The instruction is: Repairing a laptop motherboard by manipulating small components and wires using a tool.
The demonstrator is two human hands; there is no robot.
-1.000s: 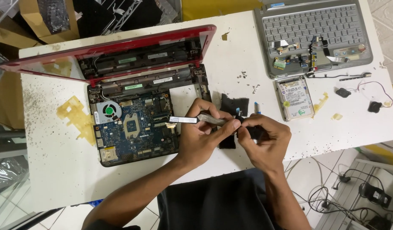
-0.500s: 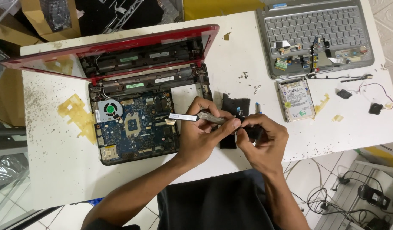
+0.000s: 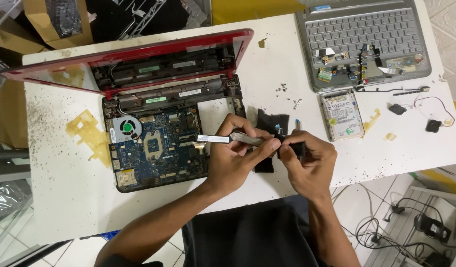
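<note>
My left hand (image 3: 238,158) grips a flat metal tool (image 3: 223,139) whose silver blade points left over the opened red laptop (image 3: 154,118). The laptop's blue circuit board (image 3: 159,148) and small fan (image 3: 125,127) lie bare. My right hand (image 3: 309,160) pinches a small black part (image 3: 293,148), pressed against the left hand's fingertips. A black piece of foam or plastic (image 3: 271,121) lies on the white table (image 3: 65,198) just beyond both hands.
A grey laptop base with keyboard (image 3: 361,39) sits at the back right, loose small boards on it. A silver hard drive (image 3: 341,114) lies below it. Yellow tape scraps (image 3: 87,136), small black parts (image 3: 398,109), cardboard boxes at back left and cables on the floor at right.
Both hands stay together at the same spot; the tool's blade has tilted only slightly. Nothing else has moved.
</note>
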